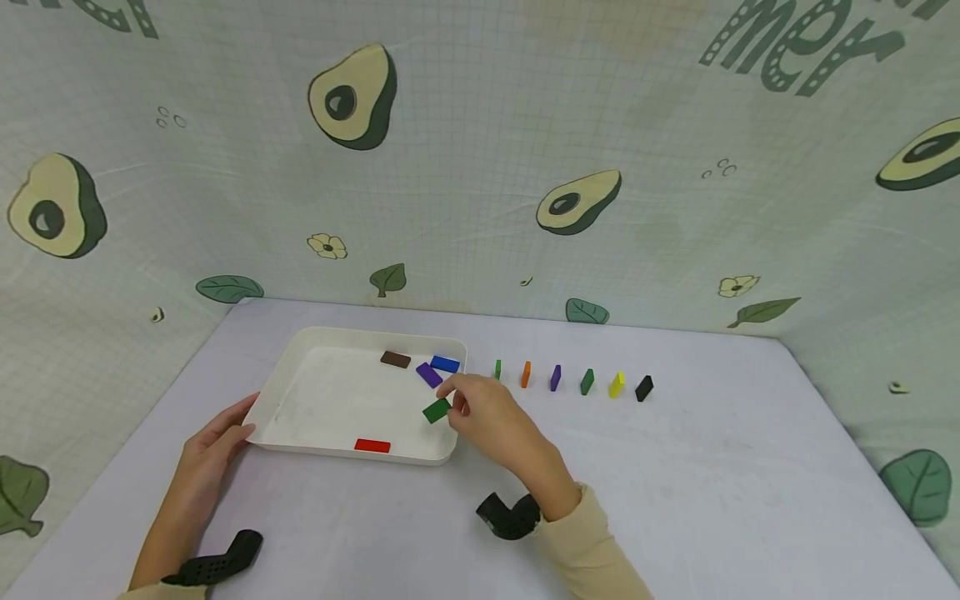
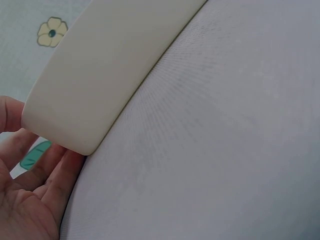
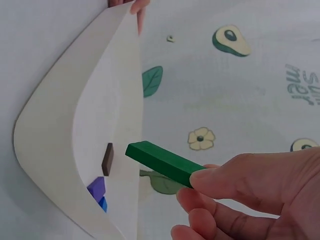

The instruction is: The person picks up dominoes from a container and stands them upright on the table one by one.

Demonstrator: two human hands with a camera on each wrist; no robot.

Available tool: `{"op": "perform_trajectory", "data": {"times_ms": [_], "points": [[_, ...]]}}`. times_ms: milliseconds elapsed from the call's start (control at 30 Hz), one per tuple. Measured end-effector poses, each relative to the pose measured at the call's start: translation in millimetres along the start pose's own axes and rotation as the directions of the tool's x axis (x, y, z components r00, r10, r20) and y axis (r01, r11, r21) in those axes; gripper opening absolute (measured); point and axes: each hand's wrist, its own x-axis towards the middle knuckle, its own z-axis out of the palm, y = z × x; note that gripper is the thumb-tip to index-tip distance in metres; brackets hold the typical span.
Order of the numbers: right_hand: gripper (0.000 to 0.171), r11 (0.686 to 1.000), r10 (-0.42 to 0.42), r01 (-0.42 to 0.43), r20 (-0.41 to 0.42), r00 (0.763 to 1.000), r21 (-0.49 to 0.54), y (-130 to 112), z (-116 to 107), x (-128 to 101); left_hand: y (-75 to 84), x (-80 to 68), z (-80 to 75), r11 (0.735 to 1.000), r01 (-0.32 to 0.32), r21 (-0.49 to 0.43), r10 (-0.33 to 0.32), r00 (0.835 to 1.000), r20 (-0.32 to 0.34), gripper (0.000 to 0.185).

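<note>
My right hand (image 1: 491, 421) pinches a dark green domino-like block (image 3: 165, 161) between thumb and fingers, over the right end of a white tray (image 1: 322, 450). My left hand (image 1: 213, 446) grips the tray's near left corner; in the left wrist view the thumb (image 2: 11, 114) lies at the rim and the other fingers are against the outer wall. Inside the tray lie a brown block (image 1: 395, 359), a purple block (image 1: 429, 375), a blue block (image 1: 446, 364) and a red block (image 1: 372, 446).
Right of the tray, several blocks stand upright in a row on the white table (image 1: 712, 483), from a light green block (image 1: 498, 369), partly behind my right hand, to a black block (image 1: 644, 388). A cloth (image 1: 480, 125) printed with avocados hangs behind the table.
</note>
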Motion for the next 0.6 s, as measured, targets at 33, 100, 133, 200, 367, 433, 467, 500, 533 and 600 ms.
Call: {"op": "perform_trajectory", "data": {"times_ms": [33, 100, 133, 200, 367, 433, 467, 500, 533, 600], "points": [[0.021, 1.0, 0.0, 0.0, -0.007, 1.0, 0.003, 0, -2, -1, -0.1, 0.2, 0.0, 1.0, 0.001, -0.008, -0.001, 1.0, 0.0, 0.052], [0.019, 1.0, -0.004, 0.004, -0.023, 1.0, 0.002, 2, -6, -2, 0.0, 0.8, -0.3, 1.0, 0.006, -0.012, -0.006, 1.0, -0.001, 0.052], [0.019, 1.0, -0.005, 0.006, -0.033, 0.999, 0.001, 3, -8, -3, 0.0, 0.9, -0.3, 1.0, 0.008, -0.013, -0.008, 1.0, 0.001, 0.052], [0.018, 1.0, -0.009, 0.009, -0.055, 0.998, 0.004, 5, -12, -5, -0.1, 1.2, -0.5, 1.0, 0.012, -0.022, -0.012, 1.0, 0.002, 0.053], [0.018, 0.999, 0.038, -0.035, -0.1, 0.994, 0.033, 9, -22, -8, -0.4, 1.0, -0.7, 0.999, 0.009, -0.043, -0.009, 1.0, 0.005, 0.053], [0.019, 0.996, 0.078, -0.073, -0.108, 0.991, 0.05, 11, -26, -9, -0.5, 0.4, -0.6, 0.999, 0.003, -0.047, -0.003, 1.0, 0.005, 0.052], [0.019, 0.995, 0.092, -0.087, -0.115, 0.989, 0.053, 12, -28, -10, -0.5, 0.0, -0.5, 0.999, -0.003, -0.054, 0.003, 1.0, 0.005, 0.052], [0.019, 0.994, 0.104, -0.098, -0.123, 0.987, 0.055, 14, -30, -10, -0.6, -0.3, -0.4, 0.998, -0.009, -0.058, 0.009, 1.0, 0.005, 0.052], [0.019, 0.993, 0.113, -0.106, -0.13, 0.985, 0.057, 15, -32, -10, -0.8, -0.6, -0.2, 0.998, -0.016, -0.063, 0.016, 1.0, 0.005, 0.052], [0.019, 0.992, 0.122, -0.116, -0.148, 0.981, 0.05, 18, -36, -11, -1.1, -1.5, 0.1, 0.997, -0.028, -0.074, 0.029, 1.0, 0.007, 0.053]]}}
